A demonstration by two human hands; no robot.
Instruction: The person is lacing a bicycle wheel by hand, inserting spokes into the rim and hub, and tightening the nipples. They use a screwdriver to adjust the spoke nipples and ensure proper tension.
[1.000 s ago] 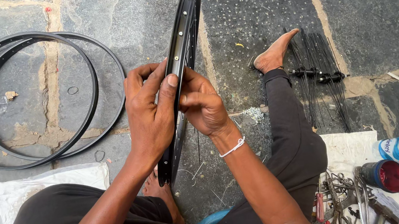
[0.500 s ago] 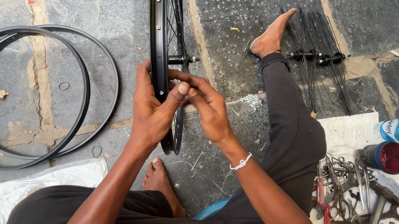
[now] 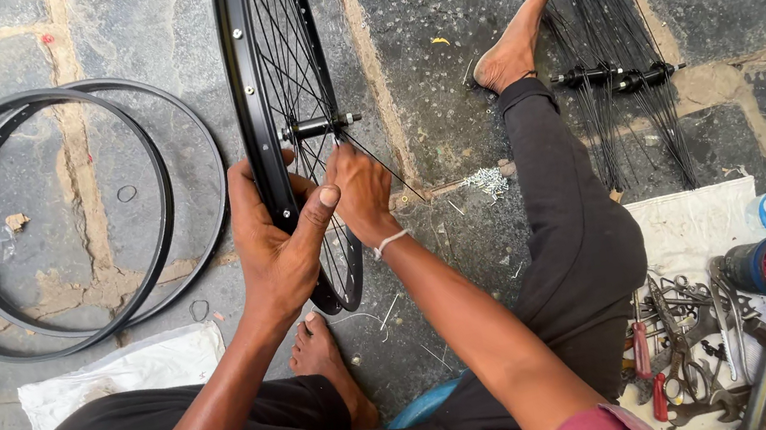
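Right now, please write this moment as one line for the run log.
left hand: grips wheel rim | right hand: on spokes | spare rims: flat on ground

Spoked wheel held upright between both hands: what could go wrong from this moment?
1. The spoked wheel stands on its edge, steadied mainly by the left hand; a slip could tip it onto the two bare rims lying beside it.
2. The right hand has its fingers among thin spokes near the hub axle, so a turning wheel might pinch them.
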